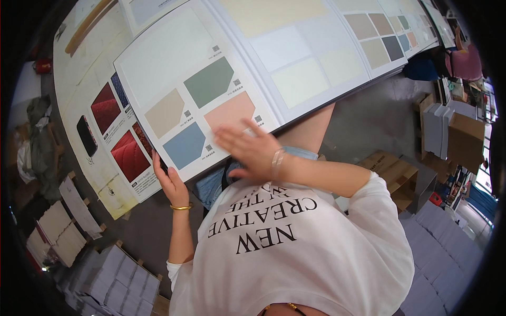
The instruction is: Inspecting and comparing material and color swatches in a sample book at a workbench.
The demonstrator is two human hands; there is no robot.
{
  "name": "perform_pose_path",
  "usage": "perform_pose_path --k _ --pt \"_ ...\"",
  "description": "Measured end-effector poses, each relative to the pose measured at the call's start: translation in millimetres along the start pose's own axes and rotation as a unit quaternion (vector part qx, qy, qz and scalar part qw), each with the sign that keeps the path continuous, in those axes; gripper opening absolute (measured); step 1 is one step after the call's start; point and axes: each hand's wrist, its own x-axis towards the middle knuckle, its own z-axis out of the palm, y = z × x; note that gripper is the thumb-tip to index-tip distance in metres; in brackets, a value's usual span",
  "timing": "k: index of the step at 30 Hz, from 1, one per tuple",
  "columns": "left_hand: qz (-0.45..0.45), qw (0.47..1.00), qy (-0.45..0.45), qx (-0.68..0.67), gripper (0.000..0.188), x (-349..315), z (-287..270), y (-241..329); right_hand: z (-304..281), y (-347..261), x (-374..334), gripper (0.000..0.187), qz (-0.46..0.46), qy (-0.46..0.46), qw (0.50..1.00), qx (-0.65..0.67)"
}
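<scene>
A large sample book [138, 87] lies spread before me. Its near left page carries a green swatch [209, 82], a beige swatch [164, 113], a pink swatch [230, 109] and a blue swatch [184, 146]. At that page's lower left corner, my left hand [173, 187] grips the edge between thumb and fingers. My right hand [252, 151] is flat with fingers extended over the lower part of the pink swatch. Motion blurs its fingertips, so whether they touch the page is unclear.
Left of the book, a sheet with red quilted samples [132, 155] and a black phone [87, 136] lie on the table. Stacked grey-white sheets [118, 282] stand on pallets below. Cardboard boxes [390, 171] sit at right. Another person in pink [466, 63] is at the far right.
</scene>
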Motion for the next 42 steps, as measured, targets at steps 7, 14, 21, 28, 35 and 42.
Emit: perform_pose_path --k 7,14,21,28,35,42 --pt "0.013 1.0 0.005 0.003 0.049 -1 1 -1 -34 59 -30 0.082 0.1 0.062 0.988 -0.096" --pt "0.032 0.999 0.008 0.036 0.049 0 2 0 -47 103 67 0.078 0.087 0.103 0.979 -0.156" --pt "0.019 0.999 0.003 0.048 0.047 0 2 2 -91 165 189 0.074 0.187 0.095 0.954 -0.215" --pt "0.015 0.999 0.013 0.047 0.047 -2 6 2 -85 160 171 0.081 0.153 0.09 0.954 -0.243" --pt "-0.011 0.999 0.001 0.036 0.048 0 -2 1 -45 70 13 0.09 0.026 -0.024 0.986 -0.166" --pt "-0.08 0.995 0.031 -0.054 0.038 19 -10 2 -25 54 -64 0.073 -0.07 -0.027 0.996 0.041"
